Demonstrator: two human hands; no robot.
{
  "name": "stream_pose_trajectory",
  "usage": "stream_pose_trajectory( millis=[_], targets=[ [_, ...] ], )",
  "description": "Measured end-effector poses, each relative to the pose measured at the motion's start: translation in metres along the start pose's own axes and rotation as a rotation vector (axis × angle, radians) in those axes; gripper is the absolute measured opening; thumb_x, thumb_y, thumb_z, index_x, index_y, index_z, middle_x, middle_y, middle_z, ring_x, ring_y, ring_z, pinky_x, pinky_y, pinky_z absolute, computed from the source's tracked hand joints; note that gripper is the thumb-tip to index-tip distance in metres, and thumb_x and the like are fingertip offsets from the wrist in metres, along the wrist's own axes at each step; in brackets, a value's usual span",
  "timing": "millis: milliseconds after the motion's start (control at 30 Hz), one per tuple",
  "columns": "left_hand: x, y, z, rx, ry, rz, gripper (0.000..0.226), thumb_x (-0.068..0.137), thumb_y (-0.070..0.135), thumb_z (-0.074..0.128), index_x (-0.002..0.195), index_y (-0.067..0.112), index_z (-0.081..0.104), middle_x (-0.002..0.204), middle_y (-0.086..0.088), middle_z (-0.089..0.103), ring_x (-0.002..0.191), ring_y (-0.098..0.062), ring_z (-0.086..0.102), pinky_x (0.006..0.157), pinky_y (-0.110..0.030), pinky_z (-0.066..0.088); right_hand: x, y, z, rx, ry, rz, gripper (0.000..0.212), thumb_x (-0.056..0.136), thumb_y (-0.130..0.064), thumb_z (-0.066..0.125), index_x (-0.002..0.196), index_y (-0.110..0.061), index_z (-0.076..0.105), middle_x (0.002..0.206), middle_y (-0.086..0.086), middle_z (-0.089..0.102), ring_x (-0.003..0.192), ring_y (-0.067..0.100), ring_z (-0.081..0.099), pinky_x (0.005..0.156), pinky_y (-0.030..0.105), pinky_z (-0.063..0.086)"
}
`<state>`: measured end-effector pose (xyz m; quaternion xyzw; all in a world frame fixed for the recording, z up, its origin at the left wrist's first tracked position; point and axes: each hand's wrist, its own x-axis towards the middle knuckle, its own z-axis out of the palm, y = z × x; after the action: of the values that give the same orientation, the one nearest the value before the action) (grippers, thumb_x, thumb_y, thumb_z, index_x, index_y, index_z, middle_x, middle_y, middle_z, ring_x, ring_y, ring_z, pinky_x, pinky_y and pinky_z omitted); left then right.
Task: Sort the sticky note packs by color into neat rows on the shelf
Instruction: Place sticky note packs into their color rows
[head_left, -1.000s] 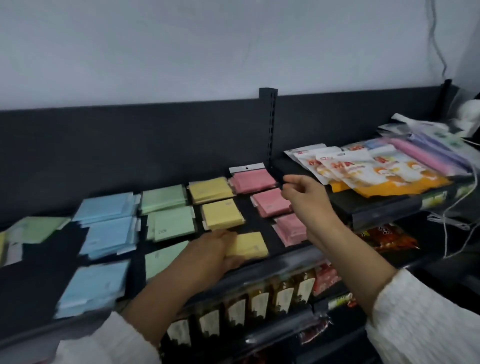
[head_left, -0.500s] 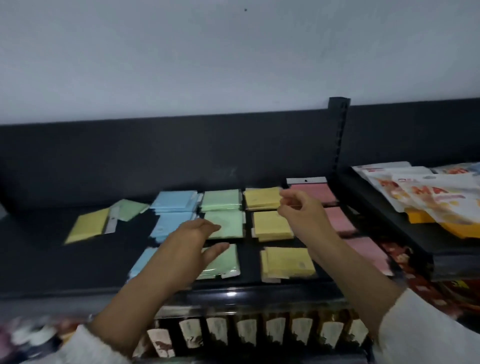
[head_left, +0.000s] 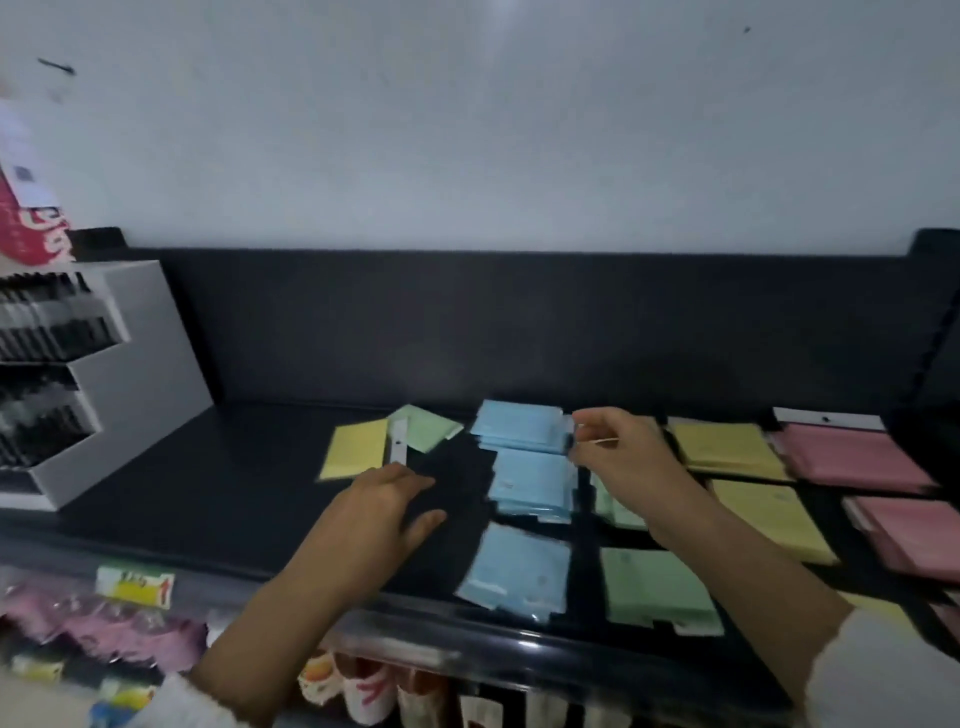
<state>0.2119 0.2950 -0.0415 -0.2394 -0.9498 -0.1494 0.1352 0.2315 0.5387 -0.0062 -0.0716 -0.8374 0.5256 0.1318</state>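
Left hand (head_left: 384, 514), fingers spread, nears the stray yellow pack (head_left: 356, 449) left of centre, likely bound for its row; right hand (head_left: 618, 452) curled, grip unclear.

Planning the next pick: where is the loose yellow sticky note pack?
Head view: the loose yellow pack lies left of the blue packs, beside a stray green pack, just beyond the left hand.

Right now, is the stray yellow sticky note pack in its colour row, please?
Out: the yellow sticky note pack lies left of the blue packs, apart from the yellow row.
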Motion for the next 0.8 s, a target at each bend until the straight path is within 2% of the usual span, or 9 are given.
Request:
stream_pose_trajectory(
  millis=[100,233,333,400,500,567,633,733,800],
  targets=[
    [0.009,-0.049,-0.001,0.014,-0.026,0.012,0.046,0.090,0.043,0.051,0.130,0.021,0.050,0.125,0.007,0.052,0.116,-0.012,0.047,0.096,-0.027,0.042,0.016,-0.022,0.038,-0.071,-0.066,0.012,0.041,0.088,-0.015,0.059,0.127,-0.019,0.049,0.117,-0.003,0.055,0.098,0.011,0.054,0.071,0.021,0.042],
    [0.028,-0.122,-0.005,0.079,-0.050,0.056,0.037,0.094,0.031,0.047,0.129,0.019,0.053,0.130,0.005,0.051,0.115,-0.018,0.050,0.092,-0.034,0.046,0.036,-0.050,0.104,-0.105,-0.138,0.068,0.049,0.089,-0.017,0.058,0.135,-0.016,0.042,0.126,-0.001,0.052,0.106,0.013,0.052,0.080,0.023,0.040],
    [0.047,-0.175,-0.008,0.157,-0.062,0.094,0.034,0.086,0.015,0.059,0.121,0.016,0.061,0.124,-0.001,0.059,0.103,-0.022,0.059,0.079,-0.035,0.053,0.053,-0.064,0.161,-0.210,-0.159,0.080,0.056,0.087,-0.023,0.059,0.138,-0.015,0.039,0.130,0.000,0.050,0.110,0.014,0.052,0.083,0.023,0.041],
    [0.055,-0.202,-0.009,0.157,-0.055,0.096,0.031,0.083,0.016,0.065,0.114,0.017,0.065,0.117,-0.002,0.063,0.094,-0.020,0.063,0.073,-0.034,0.055,0.060,-0.070,0.196,-0.293,-0.172,0.073,0.053,0.088,-0.025,0.059,0.136,-0.012,0.041,0.130,0.002,0.051,0.111,0.016,0.052,0.084,0.025,0.044],
    [0.064,-0.237,-0.011,0.123,-0.103,0.094,0.039,0.095,0.028,0.047,0.133,0.019,0.050,0.136,0.003,0.049,0.116,-0.017,0.051,0.094,-0.032,0.046,0.069,-0.075,0.244,-0.436,-0.210,0.049,0.051,0.089,-0.027,0.057,0.134,-0.010,0.043,0.130,0.007,0.050,0.113,0.018,0.051,0.082,0.023,0.043],
    [0.070,-0.257,-0.012,0.118,-0.123,0.096,0.043,0.098,0.033,0.037,0.140,0.022,0.038,0.144,0.007,0.037,0.125,-0.013,0.041,0.102,-0.028,0.038,0.074,-0.075,0.265,-0.573,-0.216,0.020,0.056,0.089,-0.034,0.056,0.137,-0.009,0.039,0.136,0.008,0.044,0.121,0.020,0.043,0.093,0.024,0.038],
    [0.073,-0.276,-0.014,0.114,-0.155,0.090,0.046,0.098,0.036,0.034,0.142,0.023,0.033,0.146,0.008,0.032,0.129,-0.011,0.036,0.105,-0.026,0.034,0.080,-0.075,0.284,-0.710,-0.208,0.030,0.061,0.088,-0.043,0.056,0.135,-0.008,0.041,0.136,0.009,0.042,0.126,0.023,0.037,0.102,0.029,0.036],
    [0.075,-0.295,-0.016,0.112,-0.181,0.084,0.047,0.098,0.038,0.033,0.142,0.023,0.033,0.147,0.008,0.031,0.129,-0.011,0.035,0.106,-0.026,0.033,0.082,-0.073,0.303,-0.912,-0.234,0.057,0.064,0.082,-0.054,0.058,0.126,-0.008,0.049,0.131,0.009,0.042,0.122,0.025,0.035,0.100,0.033,0.037],
    [0.080,-0.302,-0.018,0.108,-0.180,0.086,0.047,0.098,0.039,0.034,0.142,0.023,0.034,0.146,0.008,0.032,0.128,-0.011,0.036,0.105,-0.026,0.034,0.083,-0.074,0.311,-0.991,-0.253,0.065,0.063,0.081,-0.054,0.059,0.123,-0.008,0.051,0.130,0.010,0.041,0.121,0.026,0.035,0.100,0.033,0.035]
  ],
)
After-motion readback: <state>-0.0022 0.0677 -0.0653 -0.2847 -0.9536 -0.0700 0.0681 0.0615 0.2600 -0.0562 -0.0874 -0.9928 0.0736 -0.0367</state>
